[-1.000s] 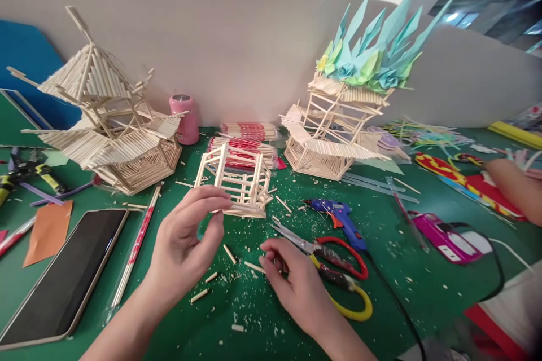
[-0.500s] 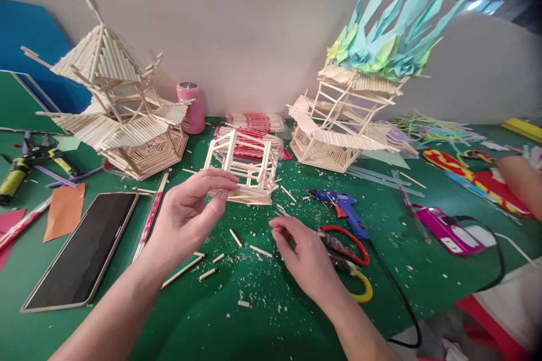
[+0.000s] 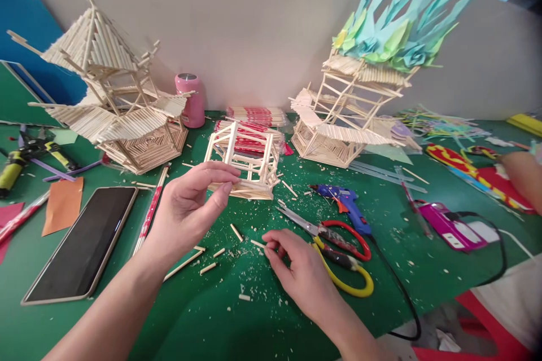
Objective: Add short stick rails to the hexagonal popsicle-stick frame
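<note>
A small open frame of pale sticks (image 3: pixel 252 190) stands on the green table. My left hand (image 3: pixel 192 203) is at its front left edge, thumb and forefinger closed on the frame's base. To the right and nearer to me, my right hand (image 3: pixel 292 268) is low over the table, its fingertips pinched at the end of a short stick piece (image 3: pixel 257 243). Beside that hand lie scissors (image 3: pixel 334 248) with red and yellow handles, and behind them a blue glue gun (image 3: pixel 345 206). Several cut stick pieces lie between my hands.
Larger stick buildings stand at the back left (image 3: pixel 122 124) and back right (image 3: pixel 339 124). A phone (image 3: pixel 82 242) lies at left, a pink bottle (image 3: pixel 190 101) behind. Another person's hand (image 3: pixel 523 177) is at far right, near a magenta device (image 3: pixel 459 231).
My right hand has moved down and slightly left, to the short stick piece, uncovering the scissors. My left hand stays at the frame. The view has shifted slightly.
</note>
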Available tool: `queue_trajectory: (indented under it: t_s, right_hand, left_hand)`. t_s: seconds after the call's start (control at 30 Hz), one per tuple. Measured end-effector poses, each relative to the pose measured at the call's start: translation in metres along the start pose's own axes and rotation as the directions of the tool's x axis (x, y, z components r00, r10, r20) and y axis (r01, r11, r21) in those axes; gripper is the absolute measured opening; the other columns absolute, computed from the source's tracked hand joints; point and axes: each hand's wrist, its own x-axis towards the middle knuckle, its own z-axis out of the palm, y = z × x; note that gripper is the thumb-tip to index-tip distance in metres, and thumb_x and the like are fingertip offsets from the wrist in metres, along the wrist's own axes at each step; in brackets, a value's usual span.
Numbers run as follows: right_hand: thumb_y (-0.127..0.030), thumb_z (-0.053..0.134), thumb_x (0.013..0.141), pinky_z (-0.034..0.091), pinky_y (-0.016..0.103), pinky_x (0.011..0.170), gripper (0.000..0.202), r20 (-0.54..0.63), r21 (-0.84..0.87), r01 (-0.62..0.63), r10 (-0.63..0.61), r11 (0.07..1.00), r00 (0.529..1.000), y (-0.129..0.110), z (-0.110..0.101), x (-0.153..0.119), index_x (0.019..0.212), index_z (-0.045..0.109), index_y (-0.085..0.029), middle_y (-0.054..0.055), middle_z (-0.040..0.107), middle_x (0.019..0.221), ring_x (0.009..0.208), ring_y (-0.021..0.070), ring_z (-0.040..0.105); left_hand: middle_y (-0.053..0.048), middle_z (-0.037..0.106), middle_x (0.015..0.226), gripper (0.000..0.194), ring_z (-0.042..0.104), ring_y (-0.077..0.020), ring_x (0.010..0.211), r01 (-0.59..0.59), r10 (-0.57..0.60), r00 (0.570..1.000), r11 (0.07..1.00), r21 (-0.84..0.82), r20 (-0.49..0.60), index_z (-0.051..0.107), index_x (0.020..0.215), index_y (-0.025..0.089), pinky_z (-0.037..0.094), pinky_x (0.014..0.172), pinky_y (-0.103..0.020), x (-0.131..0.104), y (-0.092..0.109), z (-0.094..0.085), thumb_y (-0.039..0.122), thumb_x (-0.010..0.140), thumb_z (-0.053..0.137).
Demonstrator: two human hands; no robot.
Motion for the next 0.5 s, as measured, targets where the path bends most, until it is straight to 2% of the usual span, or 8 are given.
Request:
queue_trajectory:
  t_s: [0.17, 0.27, 0.37, 0.43, 0.5]
  right_hand:
    - [-0.012, 0.047, 0.084, 0.048, 0.028, 0.068, 0.017, 0.111, 0.028, 0.159, -0.161, 0.987, 0.981, -0.023, 0.02, 0.006, 0.096, 0.057, -0.02, 0.004, 0.063, 0.086, 0.079, 0.0171, 0.058]
    - [-0.016, 0.049, 0.085, 0.047, 0.028, 0.073, 0.016, 0.218, -0.077, 0.277, -0.255, 0.958, 0.942, -0.037, 0.036, 0.013, 0.098, 0.058, -0.021, 0.002, 0.063, 0.088, 0.082, 0.0167, 0.058]
    - [-0.02, 0.057, 0.081, 0.048, 0.028, 0.063, 0.006, 0.312, -0.272, 0.32, -0.231, 0.908, 0.921, -0.046, 0.05, 0.022, 0.084, 0.062, -0.02, 0.002, 0.062, 0.079, 0.075, 0.0185, 0.058]
    - [-0.02, 0.061, 0.077, 0.046, 0.027, 0.057, 0.004, 0.317, -0.327, 0.315, -0.21, 0.891, 0.925, -0.047, 0.057, 0.026, 0.074, 0.062, -0.019, 0.002, 0.061, 0.075, 0.071, 0.0188, 0.058]
    - [-0.019, 0.063, 0.076, 0.045, 0.027, 0.055, 0.006, 0.306, -0.341, 0.318, -0.215, 0.885, 0.927, -0.045, 0.06, 0.025, 0.071, 0.061, -0.02, 0.002, 0.061, 0.076, 0.071, 0.0186, 0.058]
  left_hand:
    - [-0.003, 0.066, 0.089, 0.009, 0.06, -0.0168, 0.092, 0.029, -0.029, 0.999, 0.999, -0.04, -0.015, 0.065, 0.08, 0.019, 0.048, 0.081, -0.029, -0.001, -0.002, 0.0, 0.014, 0.08, 0.058]
    - [-0.003, 0.067, 0.089, 0.008, 0.061, -0.0169, 0.091, 0.037, -0.038, 0.999, 0.999, -0.036, -0.023, 0.065, 0.079, 0.02, 0.048, 0.081, -0.029, -0.002, -0.002, 0.0, 0.015, 0.08, 0.059]
    - [-0.003, 0.068, 0.089, 0.008, 0.061, -0.0166, 0.089, 0.033, -0.034, 0.999, 0.999, -0.017, -0.028, 0.066, 0.079, 0.02, 0.048, 0.08, -0.028, -0.001, -0.001, -0.001, 0.015, 0.079, 0.059]
    - [-0.003, 0.068, 0.088, 0.009, 0.061, -0.0163, 0.089, 0.035, -0.036, 0.999, 0.999, -0.016, -0.028, 0.066, 0.079, 0.02, 0.048, 0.079, -0.028, -0.001, 0.0, -0.001, 0.015, 0.079, 0.059]
    - [-0.002, 0.068, 0.087, 0.01, 0.061, -0.0158, 0.089, 0.034, -0.034, 0.999, 0.999, -0.011, -0.029, 0.066, 0.078, 0.02, 0.048, 0.08, -0.027, -0.001, 0.0, -0.001, 0.014, 0.08, 0.058]
